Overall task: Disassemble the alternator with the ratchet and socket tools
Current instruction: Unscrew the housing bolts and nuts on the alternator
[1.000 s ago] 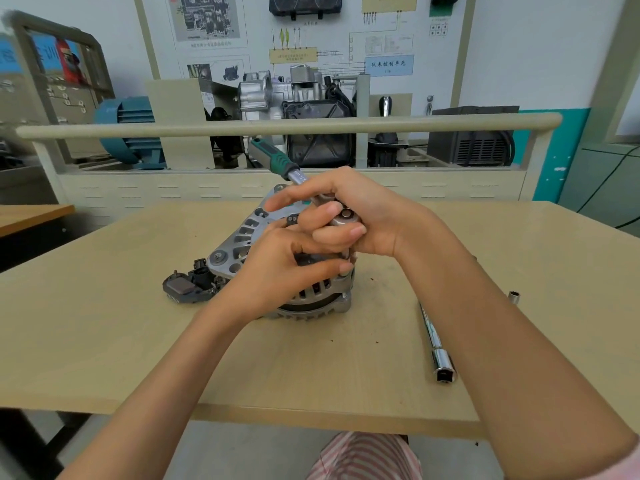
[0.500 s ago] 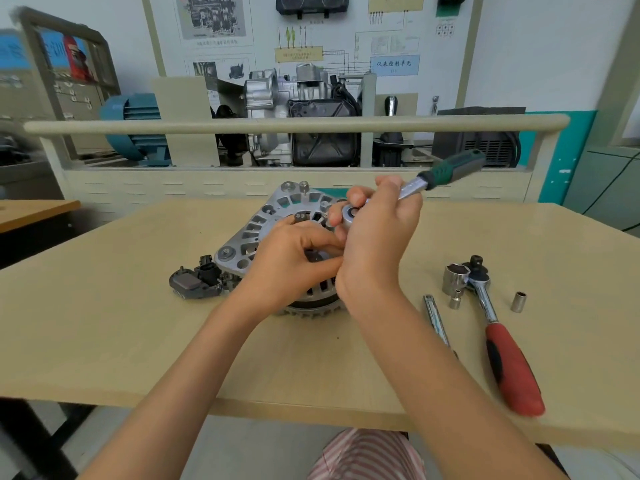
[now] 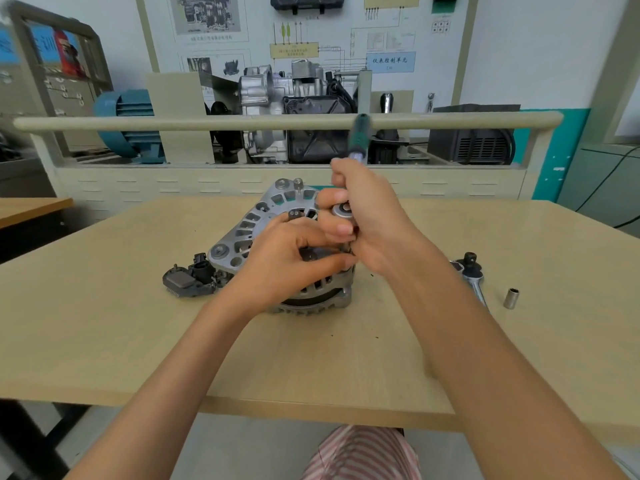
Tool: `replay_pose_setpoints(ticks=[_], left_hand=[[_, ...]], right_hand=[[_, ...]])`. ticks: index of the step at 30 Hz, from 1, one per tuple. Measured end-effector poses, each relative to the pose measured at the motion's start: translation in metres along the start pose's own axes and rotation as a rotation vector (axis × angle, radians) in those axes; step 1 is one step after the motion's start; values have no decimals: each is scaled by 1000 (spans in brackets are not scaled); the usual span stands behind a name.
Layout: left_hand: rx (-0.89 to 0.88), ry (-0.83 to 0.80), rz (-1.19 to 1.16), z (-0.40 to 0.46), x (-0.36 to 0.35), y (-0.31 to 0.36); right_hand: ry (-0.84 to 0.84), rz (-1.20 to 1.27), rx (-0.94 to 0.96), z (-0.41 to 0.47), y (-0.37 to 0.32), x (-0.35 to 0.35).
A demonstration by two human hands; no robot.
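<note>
A silver alternator (image 3: pixel 263 220) lies flat on the tan table (image 3: pixel 104 323), its vented rear housing facing up. My left hand (image 3: pixel 287 261) grips the alternator's near top side. My right hand (image 3: pixel 363 216) is closed around the head end of a green-handled ratchet (image 3: pixel 358 136). Its round silver head (image 3: pixel 343 210) sits over the right part of the alternator. The handle points away from me and upward. The socket under the head is hidden by my fingers.
A black regulator part (image 3: pixel 188 280) lies just left of the alternator. Right of my arm lie a second ratchet head (image 3: pixel 471 268) and a loose small socket (image 3: pixel 511 298). A railing (image 3: pixel 138 123) and engine display stand behind the table.
The ratchet handle swung from pointing far-left, to pointing right, and now points straight away. My right arm now covers the red-handled ratchet and extension bar. My left hand stayed on the alternator.
</note>
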State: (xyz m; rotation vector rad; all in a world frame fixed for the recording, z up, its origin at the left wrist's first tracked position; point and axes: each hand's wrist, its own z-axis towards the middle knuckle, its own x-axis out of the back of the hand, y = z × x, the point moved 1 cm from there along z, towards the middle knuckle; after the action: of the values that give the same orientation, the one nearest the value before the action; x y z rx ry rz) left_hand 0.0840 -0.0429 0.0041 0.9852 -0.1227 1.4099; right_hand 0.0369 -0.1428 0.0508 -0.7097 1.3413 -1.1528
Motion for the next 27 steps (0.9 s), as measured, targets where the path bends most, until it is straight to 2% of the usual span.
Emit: replay_pose_setpoints(ticks=[4,7,10,13,15,18,19,22,27], left_hand=[[-17,8,-43,-1,1,5],[-17,18,-38,-2,1,5],[-15,25,-59,-1,1,6],[-9,17,-47,-2,0,7],[-15,25,-18,-2,0,6],[-24,27,11,-3,3,7],[-14,26,-3,-4,4,7],[1,20,-25,-5,4,8],[-8,1,0,-3,2,5]], right_hand=[[-355,-188,-270,9,-12,4],[-414,-193,-313,10,-12,4],[-346,-112,-249,7,-7,5],[-195,-65,-106,0,-4,4],[14,14,69,-6,3,-2],[408,194,432,-20,21,-17],[455,239,500,-23,26,-21],[449,208,504,-23,32,-24],[341,260,304,-16,17,-11]])
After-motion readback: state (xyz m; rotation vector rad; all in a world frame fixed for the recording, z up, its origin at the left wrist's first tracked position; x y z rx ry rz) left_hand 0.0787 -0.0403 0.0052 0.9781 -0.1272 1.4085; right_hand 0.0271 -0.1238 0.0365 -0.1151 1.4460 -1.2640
